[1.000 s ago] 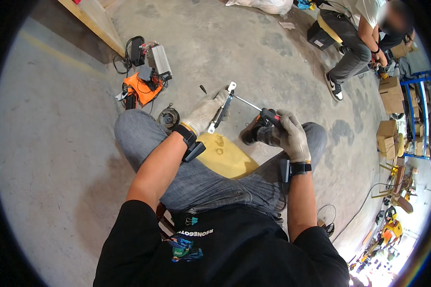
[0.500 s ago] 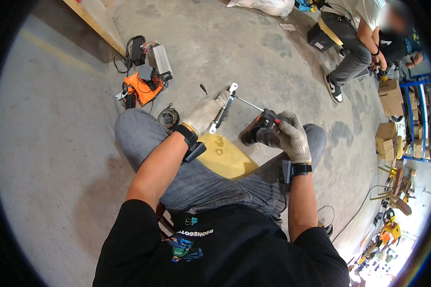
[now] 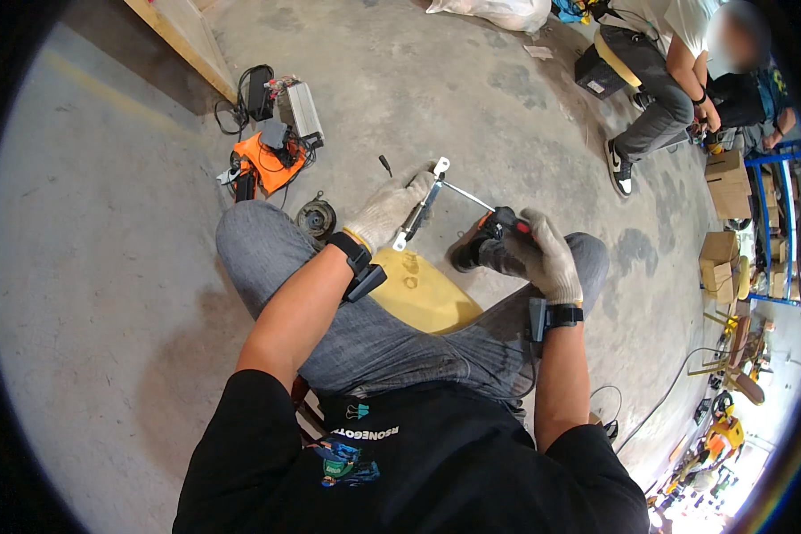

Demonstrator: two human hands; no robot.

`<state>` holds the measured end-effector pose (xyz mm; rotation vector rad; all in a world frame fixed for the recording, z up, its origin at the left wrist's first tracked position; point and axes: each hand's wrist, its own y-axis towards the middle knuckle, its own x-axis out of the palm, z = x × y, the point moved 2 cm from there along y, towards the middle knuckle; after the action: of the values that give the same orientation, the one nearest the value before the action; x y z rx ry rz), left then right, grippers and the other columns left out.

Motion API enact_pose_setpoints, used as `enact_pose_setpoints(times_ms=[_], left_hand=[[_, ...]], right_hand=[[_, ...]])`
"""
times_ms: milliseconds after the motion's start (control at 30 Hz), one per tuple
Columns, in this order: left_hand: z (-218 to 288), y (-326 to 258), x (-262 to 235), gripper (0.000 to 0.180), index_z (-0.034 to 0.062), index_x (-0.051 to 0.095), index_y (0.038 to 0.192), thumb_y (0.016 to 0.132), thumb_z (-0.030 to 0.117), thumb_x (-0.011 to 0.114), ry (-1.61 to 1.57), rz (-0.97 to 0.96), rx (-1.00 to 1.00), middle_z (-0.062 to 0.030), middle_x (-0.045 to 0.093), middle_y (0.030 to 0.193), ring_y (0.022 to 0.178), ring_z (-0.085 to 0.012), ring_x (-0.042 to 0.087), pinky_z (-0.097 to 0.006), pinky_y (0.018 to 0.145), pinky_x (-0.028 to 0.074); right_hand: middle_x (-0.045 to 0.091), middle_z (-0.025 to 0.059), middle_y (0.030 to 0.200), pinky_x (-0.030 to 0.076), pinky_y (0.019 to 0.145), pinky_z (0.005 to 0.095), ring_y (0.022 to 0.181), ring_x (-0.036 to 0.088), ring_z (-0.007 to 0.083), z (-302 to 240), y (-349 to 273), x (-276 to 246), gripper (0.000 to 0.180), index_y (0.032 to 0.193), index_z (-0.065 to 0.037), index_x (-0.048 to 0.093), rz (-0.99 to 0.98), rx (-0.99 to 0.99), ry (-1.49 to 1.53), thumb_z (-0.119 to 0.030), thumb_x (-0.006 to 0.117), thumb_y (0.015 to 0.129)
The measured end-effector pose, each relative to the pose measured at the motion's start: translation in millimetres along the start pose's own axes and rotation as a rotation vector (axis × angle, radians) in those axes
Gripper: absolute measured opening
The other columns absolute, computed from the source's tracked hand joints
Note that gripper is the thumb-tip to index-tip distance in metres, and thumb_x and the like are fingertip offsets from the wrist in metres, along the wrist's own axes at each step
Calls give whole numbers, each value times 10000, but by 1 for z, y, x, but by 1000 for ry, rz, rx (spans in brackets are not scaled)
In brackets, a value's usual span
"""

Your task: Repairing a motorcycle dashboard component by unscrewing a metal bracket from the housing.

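Note:
My left hand (image 3: pixel 392 210), in a pale knit glove, grips a narrow dark bar-shaped part (image 3: pixel 424 206) with a whitish tab bearing a hole at each end. It is held slantwise above the floor between my knees. My right hand (image 3: pixel 550 252), gloved too, is closed around the red and black handle of a screwdriver (image 3: pixel 470 195). Its thin metal shaft points left, and the tip meets the part just below the upper tab. Whether the tip sits in a screw is too small to tell.
Beneath my hands lies a yellow panel (image 3: pixel 423 298). By my left knee are a round metal drum (image 3: pixel 316 218), an orange cloth (image 3: pixel 271 166) with cables, and a silver box (image 3: pixel 303 113). A small black piece (image 3: pixel 384 165) lies ahead. Another person (image 3: pixel 659 98) sits far right near cardboard boxes (image 3: pixel 728 184).
The part and both hands have shifted very slightly right in the picture. My right hand has turned a little around the screwdriver handle, which remains at the part's upper end.

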<state>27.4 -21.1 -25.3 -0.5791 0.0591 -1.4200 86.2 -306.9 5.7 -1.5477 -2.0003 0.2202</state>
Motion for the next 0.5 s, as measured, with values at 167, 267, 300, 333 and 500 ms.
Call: enact_pose_setpoints(times_ms=[167, 267, 300, 333, 500], left_hand=[[4, -1, 2, 538, 108, 504, 1541, 1105, 421, 524, 30, 38, -36, 1, 619, 850, 663, -88, 597, -270, 599, 530], [4, -2, 4, 540, 110, 506, 1541, 1105, 427, 521, 20, 55, -25, 1, 616, 844, 673, -90, 602, -269, 598, 529], [3, -1, 2, 540, 110, 506, 1541, 1105, 427, 521, 20, 59, -24, 1, 616, 844, 673, -90, 602, -269, 598, 529], [0, 0, -1, 537, 109, 508, 1539, 1104, 424, 521, 38, 31, -18, 0, 617, 852, 678, -92, 605, -269, 602, 533], [0, 1, 1, 532, 104, 511, 1537, 1104, 413, 522, 68, 6, -2, -7, 619, 872, 681, -97, 609, -272, 610, 542]], right_hand=[[637, 106, 1109, 574, 802, 321, 917, 666, 194, 6, 10, -25, 335, 1286, 16, 581, -53, 151, -375, -111, 668, 989], [648, 98, 1037, 565, 668, 298, 787, 661, 169, 6, 4, -2, 310, 1223, 5, 626, 14, -124, -9, -245, 632, 1040], [651, 93, 1022, 559, 668, 306, 779, 656, 180, 4, 3, 1, 336, 1240, -2, 618, 38, -117, 45, -284, 611, 1057], [653, 89, 1007, 553, 668, 314, 771, 652, 190, 3, 2, 2, 364, 1258, -10, 610, 63, -110, 99, -323, 590, 1074], [625, 119, 1142, 574, 803, 331, 954, 661, 207, 4, 8, -26, 331, 1307, -16, 581, -98, 173, -20, -147, 646, 1010]])
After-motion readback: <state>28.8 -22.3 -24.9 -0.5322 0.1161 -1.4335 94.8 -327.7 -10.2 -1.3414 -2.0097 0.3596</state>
